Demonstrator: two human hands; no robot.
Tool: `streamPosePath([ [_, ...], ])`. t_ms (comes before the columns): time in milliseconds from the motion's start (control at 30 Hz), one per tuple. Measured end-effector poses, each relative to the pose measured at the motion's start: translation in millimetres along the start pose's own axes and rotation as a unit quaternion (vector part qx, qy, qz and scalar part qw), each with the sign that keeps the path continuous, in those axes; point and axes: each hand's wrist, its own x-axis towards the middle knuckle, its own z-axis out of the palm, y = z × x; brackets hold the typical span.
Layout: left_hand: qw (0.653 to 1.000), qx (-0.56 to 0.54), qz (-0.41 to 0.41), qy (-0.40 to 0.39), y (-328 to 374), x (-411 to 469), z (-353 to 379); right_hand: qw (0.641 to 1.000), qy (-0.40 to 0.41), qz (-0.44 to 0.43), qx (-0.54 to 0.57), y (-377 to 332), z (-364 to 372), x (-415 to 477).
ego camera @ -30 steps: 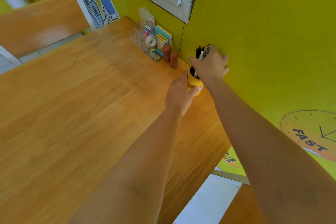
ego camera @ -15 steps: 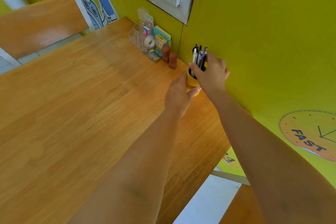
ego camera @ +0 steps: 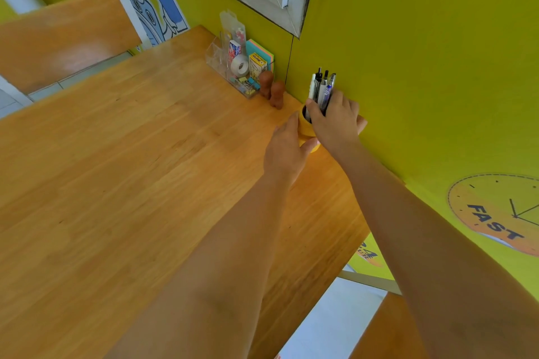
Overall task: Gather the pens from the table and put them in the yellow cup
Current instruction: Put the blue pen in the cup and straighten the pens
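The yellow cup [ego camera: 305, 129] stands on the wooden table [ego camera: 116, 169] close to the green wall. Several pens [ego camera: 322, 87] stand upright in it, their tops sticking out above the rim. My left hand [ego camera: 287, 151] wraps the cup's near side, thumb and fingers on it. My right hand [ego camera: 335, 119] rests over the cup's right rim, fingers curled around the lower part of the pens. Most of the cup is hidden by both hands.
A clear plastic organiser [ego camera: 233, 70] with tape, sticky notes and clips sits by the wall, left of the cup. Two small brown figures [ego camera: 272, 90] stand between it and the cup. The table's right edge [ego camera: 326, 280] drops to the floor.
My right hand has slid down from the pens' tops to the cup's rim, so the pens now show above it. My left hand has stayed on the cup.
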Motion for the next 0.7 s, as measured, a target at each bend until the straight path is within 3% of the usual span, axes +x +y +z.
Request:
streamPosePath([
  [200, 1.000, -0.010, 0.001, 0.006, -0.2, 0.5, -0.1, 0.998, 0.029, -0.044, 0.040, 11.8, -1.8, -14.1],
  [333, 1.000, -0.007, 0.010, 0.003, -1.4, 1.4, 1.0, 0.997, 0.050, -0.065, 0.011, 18.6, -2.3, -15.6],
  [567, 1.000, 0.006, -0.001, -0.006, -2.9, 2.6, 2.5, 0.996, 0.051, -0.051, -0.050, 5.6, 0.8, -11.2],
  [700, 1.000, 0.000, 0.003, 0.004, -4.3, 2.6, 3.5, 0.998, 0.062, -0.026, -0.017, 4.7, 1.3, -7.5],
])
